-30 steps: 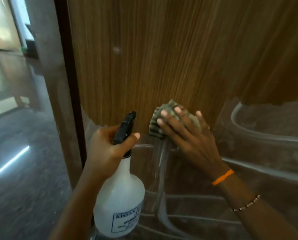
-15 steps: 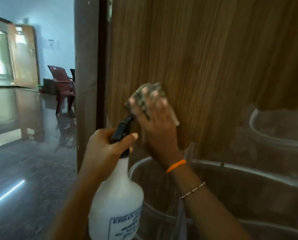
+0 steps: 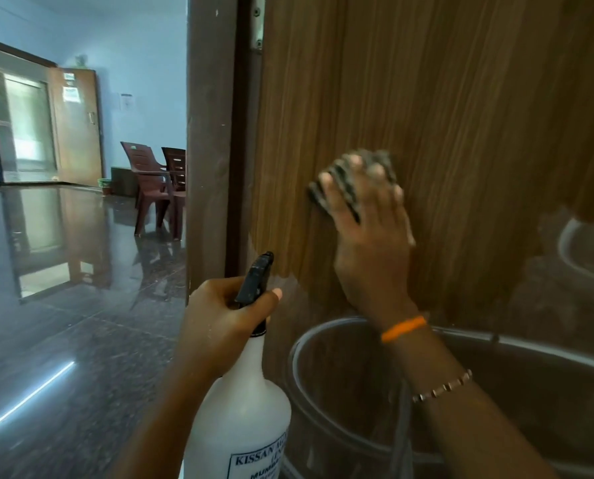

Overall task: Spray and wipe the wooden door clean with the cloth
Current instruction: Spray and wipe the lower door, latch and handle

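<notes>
1. Checked grey cloth (image 3: pixel 349 188) sits flat under the right hand (image 3: pixel 371 236), fingers spread and pressing it onto the wooden door (image 3: pixel 461 115). Not really a clench, more an open palm pinning it down. It's blurry, so the cloth's edges are hard to make out.
2. That hand and cloth are about mid-height on the door, at roughly 2 o'clock from the bottle's nozzle, a bit in from the hinge side.
3. Left hand (image 3: pixel 219 323) is wrapped round the neck of the spray bottle (image 3: pixel 240 409), fingers curled tight and thumb lying over the black trigger head (image 3: pixel 255 278). Can't tell if the trigger is being squeezed.
4. Bottle is white plastic, upright, printed label low on its side, nozzle pointing up toward the door's lower left area. It's just off the door, not touching as far as I can see.
5. Right wrist has an orange band (image 3: pixel 404 328) and a beaded bracelet (image 3: pixel 442 387) further down the forearm.
6. Lower part of the door has clear plastic film (image 3: pixel 496 375) on it, wrinkled, with curved shiny ridges.
7. At 12 o'clock from the bottle there's a metal hinge (image 3: pixel 258 19) on the dark door frame (image 3: pixel 210 133).
8. Over at 9 o'clock the room opens up: glossy dark floor (image 3: pixel 63 305), two brown plastic chairs (image 3: pixel 157 188) by a pale blue wall, another wooden door (image 3: pixel 77 126) at the far end.
</notes>
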Available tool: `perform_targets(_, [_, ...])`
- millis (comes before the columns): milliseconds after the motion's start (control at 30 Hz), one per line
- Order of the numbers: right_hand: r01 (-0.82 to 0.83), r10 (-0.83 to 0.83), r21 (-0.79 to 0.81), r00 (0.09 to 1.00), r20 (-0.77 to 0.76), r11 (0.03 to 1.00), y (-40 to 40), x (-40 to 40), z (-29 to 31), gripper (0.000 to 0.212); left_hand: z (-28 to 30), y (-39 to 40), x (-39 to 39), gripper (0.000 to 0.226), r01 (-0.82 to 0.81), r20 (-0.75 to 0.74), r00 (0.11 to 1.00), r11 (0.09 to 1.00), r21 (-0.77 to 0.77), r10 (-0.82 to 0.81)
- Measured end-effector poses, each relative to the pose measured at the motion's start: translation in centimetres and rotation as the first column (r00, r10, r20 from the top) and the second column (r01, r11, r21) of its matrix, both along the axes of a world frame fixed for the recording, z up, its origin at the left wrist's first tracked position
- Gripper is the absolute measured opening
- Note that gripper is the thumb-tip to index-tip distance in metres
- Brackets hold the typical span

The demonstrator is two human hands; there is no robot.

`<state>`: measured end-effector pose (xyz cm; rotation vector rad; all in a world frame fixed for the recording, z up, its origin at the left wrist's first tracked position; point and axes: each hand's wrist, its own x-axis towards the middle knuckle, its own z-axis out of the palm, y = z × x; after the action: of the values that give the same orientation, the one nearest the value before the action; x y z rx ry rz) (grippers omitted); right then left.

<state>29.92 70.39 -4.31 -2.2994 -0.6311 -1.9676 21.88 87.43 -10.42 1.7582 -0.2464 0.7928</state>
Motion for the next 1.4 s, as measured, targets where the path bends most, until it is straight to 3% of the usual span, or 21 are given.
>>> perform_targets(100, [-0.048,0.044,-0.214,0.999,-0.026,0.976,3.9,0.9,2.4,0.058,-0.4,0.9,-0.1,0.061,-0.016,-0.005,1.0,1.0,-0.019,0.016])
perform_targets(233, [-0.032,0.018,-0.368,0.999,-0.04,0.929,4.9,1.5,1.7,0.057,-1.0,1.5,-0.7,0.061,-0.03,-0.019,0.999,0.999,-0.026,0.029])
perform_targets(367, [-0.068,0.026,-0.625,0.997,-0.076,0.777,4.1,1.6,-3.1,0.052,-1.9,0.9,-1.1,0.054,-0.037,-0.028,0.999,0.999,-0.032,0.037])
perform_targets(467, [-0.049,-0.032,-0.713,0.994,-0.101,0.699,3.2,1.3,-7.6,0.05,-2.3,0.3,-1.2,0.047,-0.028,-0.026,0.999,1.0,-0.011,0.028])
perform_targets(633, [-0.006,-0.043,-0.611,0.997,-0.066,0.792,-0.3,0.3,-8.6,0.056,-2.2,-1.2,-1.4,0.052,0.001,-0.027,1.0,1.0,0.016,-0.001])
perform_targets(767, [0.068,-0.085,-0.349,0.996,-0.033,0.935,-7.1,-1.5,-8.3,0.066,-1.9,-3.8,-0.7,0.069,0.048,-0.013,0.999,0.998,0.051,-0.047])
perform_targets(867, [0.212,-0.213,-0.168,0.977,0.013,0.963,-13.2,-2.5,-8.2,0.069,-1.7,-6.5,-0.1,0.067,0.136,-0.015,0.991,0.99,0.045,-0.136])
perform_targets(1000, [0.336,-0.322,0.179,0.941,-0.104,0.925,-19.0,-3.5,-9.7,0.06,-1.6,-10.1,0.7,0.063,0.166,-0.034,0.986,0.984,0.065,-0.164])
perform_targets(1167, [0.37,-0.296,0.551,0.929,-0.223,0.748,-17.3,-3.4,-11.0,0.06,-1.4,-13.0,1.0,0.059,0.199,-0.016,0.98,0.978,0.069,-0.198])
perform_targets(1233, [0.362,-0.285,0.544,0.932,-0.223,0.757,-15.7,-3.0,-10.5,0.061,-1.1,-13.8,0.7,0.054,0.219,-0.013,0.976,0.972,0.085,-0.218])
perform_targets(1267, [0.343,-0.289,0.454,0.939,-0.186,0.822,-15.4,-2.9,-10.5,0.061,-0.9,-14.4,0.6,0.051,0.223,-0.017,0.975,0.971,0.093,-0.222])
perform_targets(1333, [0.247,-0.235,0.143,0.968,-0.092,0.959,-14.6,-2.3,-10.6,0.062,-0.3,-14.7,0.5,0.05,0.248,-0.016,0.969,0.966,0.072,-0.247])
perform_targets(1400, [0.199,-0.205,-0.099,0.977,-0.055,0.975,-15.0,-2.3,-10.4,0.065,0.3,-15.5,0.6,0.046,0.294,0.0,0.956,0.955,0.04,-0.295])
